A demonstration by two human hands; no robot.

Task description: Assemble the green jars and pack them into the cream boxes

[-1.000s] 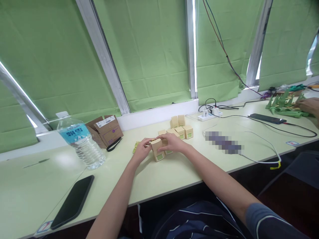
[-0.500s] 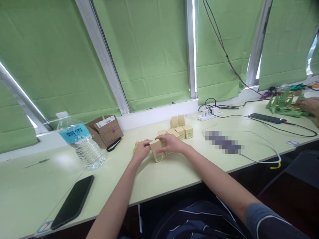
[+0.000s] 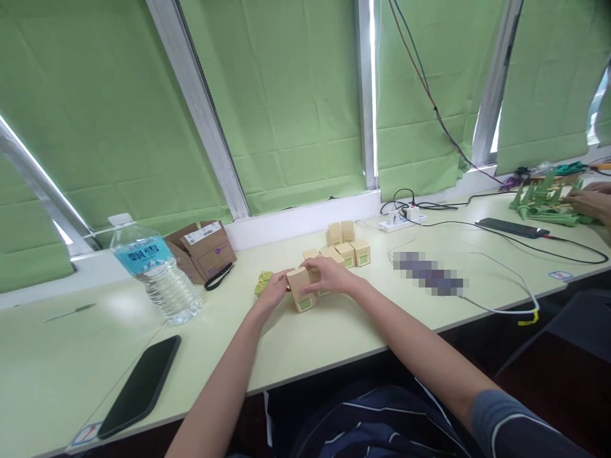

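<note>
A small tan carton [image 3: 300, 291] with a green label stands upright on the pale green table [image 3: 334, 324]. My left hand [image 3: 272, 291] presses against its left side, fingers curled. My right hand [image 3: 329, 275] rests over its top and right side, fingers bent around it. A small yellow-green item [image 3: 262, 281] lies just behind my left hand. Several more tan cartons [image 3: 346, 247] stand grouped a little farther back, to the right.
A water bottle [image 3: 153, 267] and an opened cardboard box [image 3: 203, 249] stand at the left. A black phone [image 3: 140, 385] lies near the front edge. A power strip [image 3: 400, 219], cables and another phone [image 3: 513, 227] are at the right, where another person's hand [image 3: 592, 202] touches green clips.
My left hand has slid slightly lower along the carton's left side, uncovering the yellow-green item behind it. The right hand stays on the carton.
</note>
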